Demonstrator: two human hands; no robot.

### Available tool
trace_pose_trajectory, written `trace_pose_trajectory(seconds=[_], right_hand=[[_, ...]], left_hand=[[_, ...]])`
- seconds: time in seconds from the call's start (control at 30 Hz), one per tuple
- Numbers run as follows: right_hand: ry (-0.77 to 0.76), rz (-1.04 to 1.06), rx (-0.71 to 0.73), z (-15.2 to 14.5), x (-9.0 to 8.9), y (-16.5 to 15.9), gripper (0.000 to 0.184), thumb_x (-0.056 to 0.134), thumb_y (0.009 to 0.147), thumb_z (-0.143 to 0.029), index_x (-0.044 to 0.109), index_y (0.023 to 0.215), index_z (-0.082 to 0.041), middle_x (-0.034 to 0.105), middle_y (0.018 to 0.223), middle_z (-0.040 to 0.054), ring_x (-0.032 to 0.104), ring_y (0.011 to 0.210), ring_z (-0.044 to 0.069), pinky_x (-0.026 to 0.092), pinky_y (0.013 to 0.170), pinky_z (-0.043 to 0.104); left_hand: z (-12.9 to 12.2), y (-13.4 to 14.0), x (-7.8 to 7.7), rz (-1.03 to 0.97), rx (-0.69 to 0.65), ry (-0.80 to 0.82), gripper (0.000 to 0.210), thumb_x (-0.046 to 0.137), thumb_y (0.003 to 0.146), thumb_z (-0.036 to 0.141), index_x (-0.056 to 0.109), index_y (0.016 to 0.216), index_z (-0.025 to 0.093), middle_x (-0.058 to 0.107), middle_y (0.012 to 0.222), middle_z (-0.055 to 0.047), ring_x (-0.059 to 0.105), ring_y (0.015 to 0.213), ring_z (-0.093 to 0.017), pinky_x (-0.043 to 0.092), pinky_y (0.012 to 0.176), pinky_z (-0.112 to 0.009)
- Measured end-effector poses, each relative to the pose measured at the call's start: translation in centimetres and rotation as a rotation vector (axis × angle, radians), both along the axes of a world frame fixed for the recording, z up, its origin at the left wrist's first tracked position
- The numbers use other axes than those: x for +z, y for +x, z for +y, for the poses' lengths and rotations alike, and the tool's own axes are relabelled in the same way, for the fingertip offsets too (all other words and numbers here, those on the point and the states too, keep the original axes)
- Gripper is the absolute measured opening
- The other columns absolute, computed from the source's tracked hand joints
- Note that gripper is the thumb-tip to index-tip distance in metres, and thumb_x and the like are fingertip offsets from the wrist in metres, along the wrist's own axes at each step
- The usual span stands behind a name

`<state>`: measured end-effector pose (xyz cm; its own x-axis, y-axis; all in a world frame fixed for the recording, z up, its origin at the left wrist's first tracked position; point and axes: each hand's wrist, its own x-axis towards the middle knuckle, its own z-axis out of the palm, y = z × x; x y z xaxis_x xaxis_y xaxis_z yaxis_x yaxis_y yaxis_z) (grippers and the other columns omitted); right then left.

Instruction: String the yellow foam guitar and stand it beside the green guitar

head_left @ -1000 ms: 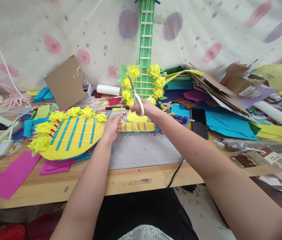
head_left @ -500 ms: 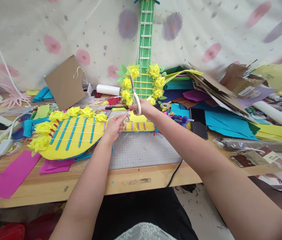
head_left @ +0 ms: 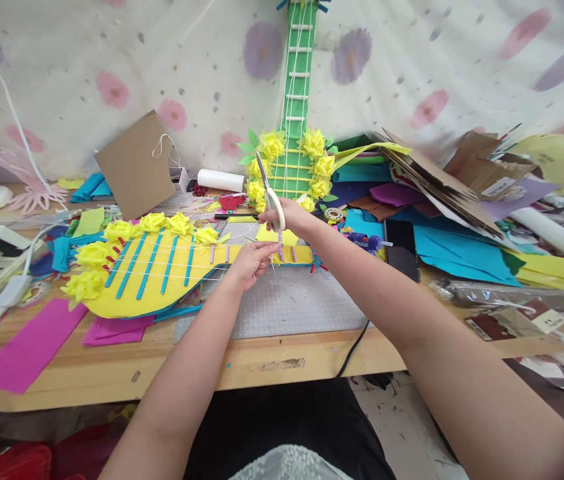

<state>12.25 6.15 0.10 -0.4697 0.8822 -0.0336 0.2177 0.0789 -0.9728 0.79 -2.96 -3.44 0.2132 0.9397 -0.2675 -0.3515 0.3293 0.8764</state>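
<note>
Yellow guitar (head_left: pixel 153 292) lies lengthwise left-to-right, body left of both hands. Left hand (head_left: pixel 252 263) nearer, fingers pinched on white string (head_left: pixel 275 265) at neck. Right hand (head_left: pixel 286 217) clamped around scissors (head_left: pixel 273 200), just beyond.

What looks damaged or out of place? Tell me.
A rough brown patch marks the front edge of the wooden table, in front of the grey mat: odd against the paler wood around it. Damage or residue, I cannot tell.
</note>
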Motion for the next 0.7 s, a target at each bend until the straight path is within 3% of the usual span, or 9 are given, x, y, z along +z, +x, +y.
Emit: trace_pose_trajectory(seconds=[0.1,0.2,0.33,0.47,0.57,0.7], right_hand=[[0.122,-0.195,-0.095,0.8,0.0,0.6,0.033,0.069,0.061,-0.037,0.045,0.075,-0.019,0.06,0.074,0.0035,0.053,0.06,0.012,0.037,0.049,0.023],[0.319,-0.556,-0.215,1.9,0.4,1.2,0.039,0.069,0.059,-0.045,0.049,0.081,-0.02,0.061,0.082,0.0046,0.055,0.07,0.017,0.038,0.056,0.026],[0.394,-0.878,-0.176,3.4,0.7,0.8,0.042,0.064,0.064,-0.052,0.055,0.089,-0.02,0.063,0.088,0.0078,0.057,0.081,0.023,0.04,0.064,0.03],[0.444,-1.041,-0.073,4.5,-0.3,-1.1,0.05,0.066,0.064,-0.048,0.055,0.104,-0.021,0.063,0.104,0.0092,0.058,0.093,0.025,0.043,0.071,0.031],[0.504,-1.129,-0.034,5.0,-1.8,-2.7,0.042,0.065,0.069,-0.036,0.056,0.107,-0.02,0.063,0.109,0.0087,0.058,0.098,0.025,0.044,0.075,0.032],[0.536,-1.006,0.005,5.3,-2.7,-3.2,0.038,0.061,0.073,-0.02,0.057,0.11,-0.018,0.061,0.114,0.009,0.056,0.105,0.023,0.043,0.084,0.03]], left_hand=[[0.0,0.4,-0.2,0.011,0.044,0.003,0.032,0.076,0.053,0.031,0.06,0.074,0.013,0.018,0.043,0.013,0.012,0.035,0.001,0.002,0.036,-0.017],[0.2,0.3,-0.4,0.003,0.051,0.007,0.033,0.076,0.053,0.031,0.062,0.077,0.013,0.018,0.043,0.013,0.011,0.035,0.001,0.002,0.037,-0.017],[0.1,0.2,-0.5,0.019,0.0,0.0,0.034,0.075,0.055,0.031,0.064,0.081,0.012,0.021,0.044,0.012,0.013,0.036,0.0,0.002,0.038,-0.018],[-0.2,0.4,-0.6,0.075,-0.094,0.027,0.04,0.073,0.06,0.031,0.065,0.095,0.014,0.027,0.046,0.01,0.015,0.037,0.0,0.002,0.039,-0.019],[-0.5,0.6,-0.7,0.108,-0.147,0.054,0.044,0.073,0.061,0.032,0.063,0.1,0.016,0.029,0.047,0.01,0.015,0.038,0.0,0.003,0.04,-0.019],[-0.4,0.7,-0.8,0.103,-0.108,0.07,0.035,0.073,0.06,0.032,0.063,0.088,0.014,0.036,0.05,0.009,0.017,0.038,0.001,0.004,0.039,-0.02]])
